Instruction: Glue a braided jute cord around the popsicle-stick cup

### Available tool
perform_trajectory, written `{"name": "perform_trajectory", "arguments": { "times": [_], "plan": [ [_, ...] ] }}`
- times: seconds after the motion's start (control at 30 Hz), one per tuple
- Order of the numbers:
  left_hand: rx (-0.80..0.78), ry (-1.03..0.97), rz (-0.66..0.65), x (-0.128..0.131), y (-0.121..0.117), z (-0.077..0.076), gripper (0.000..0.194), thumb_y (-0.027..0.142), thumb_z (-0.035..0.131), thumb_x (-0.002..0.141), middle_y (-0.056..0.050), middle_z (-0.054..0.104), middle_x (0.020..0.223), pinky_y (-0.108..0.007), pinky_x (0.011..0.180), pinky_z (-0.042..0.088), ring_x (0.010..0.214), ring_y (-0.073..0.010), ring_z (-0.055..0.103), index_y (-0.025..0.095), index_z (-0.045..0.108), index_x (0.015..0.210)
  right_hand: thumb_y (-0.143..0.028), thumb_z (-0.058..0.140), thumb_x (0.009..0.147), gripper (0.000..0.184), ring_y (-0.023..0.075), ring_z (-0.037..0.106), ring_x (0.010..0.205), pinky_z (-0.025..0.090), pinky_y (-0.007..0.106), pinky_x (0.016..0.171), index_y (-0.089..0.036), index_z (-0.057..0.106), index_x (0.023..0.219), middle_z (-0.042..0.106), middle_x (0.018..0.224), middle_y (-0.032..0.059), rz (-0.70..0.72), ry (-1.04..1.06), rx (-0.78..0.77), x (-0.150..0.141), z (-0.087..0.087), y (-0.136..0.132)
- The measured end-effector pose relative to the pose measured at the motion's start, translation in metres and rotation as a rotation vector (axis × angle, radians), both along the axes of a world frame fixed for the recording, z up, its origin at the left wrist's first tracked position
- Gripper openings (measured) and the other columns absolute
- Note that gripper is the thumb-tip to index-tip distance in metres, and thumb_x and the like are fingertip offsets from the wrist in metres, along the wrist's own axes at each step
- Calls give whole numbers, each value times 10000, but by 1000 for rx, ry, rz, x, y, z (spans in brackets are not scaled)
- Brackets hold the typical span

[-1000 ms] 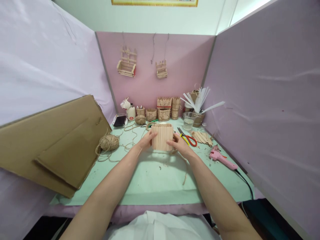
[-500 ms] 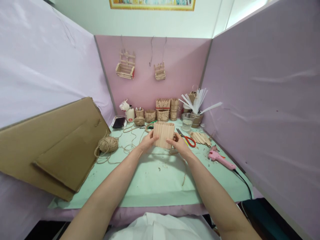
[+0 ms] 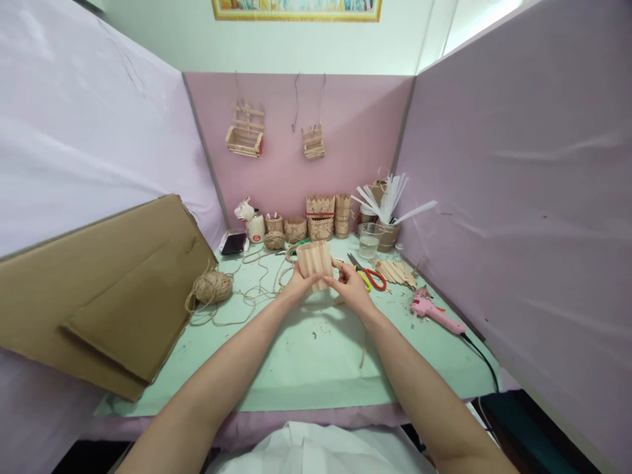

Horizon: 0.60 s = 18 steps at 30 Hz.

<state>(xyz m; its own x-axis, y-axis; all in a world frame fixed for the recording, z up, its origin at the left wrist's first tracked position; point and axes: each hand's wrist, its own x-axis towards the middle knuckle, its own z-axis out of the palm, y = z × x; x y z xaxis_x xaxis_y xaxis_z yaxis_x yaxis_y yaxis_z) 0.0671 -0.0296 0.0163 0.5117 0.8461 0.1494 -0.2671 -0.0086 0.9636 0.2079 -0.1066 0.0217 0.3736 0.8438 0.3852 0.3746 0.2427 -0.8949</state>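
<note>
Between my hands, above the table, is a small container of pale flat craft sticks [image 3: 315, 258] standing side by side. It tilts slightly. My left hand [image 3: 300, 282] is closed around its lower left side, the thumb across the front. My right hand [image 3: 348, 284] grips the lower right edge with thumb and fingertips; some of its fingers are behind or beside the container. A loose strand of jute twine [image 3: 364, 352] hangs or lies below my right hand. Where its upper end goes is hidden.
A jute twine ball [image 3: 212, 287] and leaning cardboard [image 3: 133, 289] are left. Right are scissors [image 3: 372, 278], loose craft sticks [image 3: 395, 272] and a pink glue gun [image 3: 437, 315] with cord. A water cup [image 3: 369, 245] and several stick-covered pots [image 3: 320, 228] stand behind.
The container has moved slightly left and tipped from nearly upright to a tilt. My hands have come closer together, thumbs nearly meeting at its lower front.
</note>
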Motion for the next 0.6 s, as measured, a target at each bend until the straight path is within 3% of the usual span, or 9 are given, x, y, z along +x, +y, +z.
{"name": "perform_trajectory", "arguments": {
  "times": [0.1, 0.3, 0.47, 0.6],
  "plan": [
    [-92, -47, -68, -7, 5, 1, 778, 415, 807, 596, -175, 552, 1289, -443, 956, 430, 1137, -311, 560, 186, 464, 1255, -441, 679, 655, 393, 117, 382, 567, 337, 254, 539, -212, 649, 972, 409, 632, -41, 47, 139, 4, 0, 1, 1],
    [-280, -97, -359, -22, 15, -2, 817, 563, 810, 490, -186, 576, 1267, -466, 995, 399, 1217, -366, 488, 146, 577, 1153, -538, 661, 655, 394, 58, 250, 443, 217, 202, 406, -205, 571, 846, 341, 566, -84, 103, 579, -62, 13, 4, 3],
    [-263, -150, -505, -29, 13, -1, 862, 615, 773, 510, -151, 540, 1323, -480, 1037, 355, 1301, -365, 398, 164, 560, 1213, -600, 688, 610, 449, 82, 407, 517, 293, 202, 440, -204, 581, 791, 492, 629, -34, 424, 507, -125, 8, 7, -4],
    [-232, -133, -577, -26, 11, 1, 854, 640, 734, 557, -154, 539, 1321, -497, 1036, 348, 1305, -370, 388, 160, 547, 1238, -532, 735, 573, 485, 164, 572, 713, 419, 248, 553, -203, 615, 908, 642, 827, 38, 435, 456, -144, 4, 8, -8]
  ]
}}
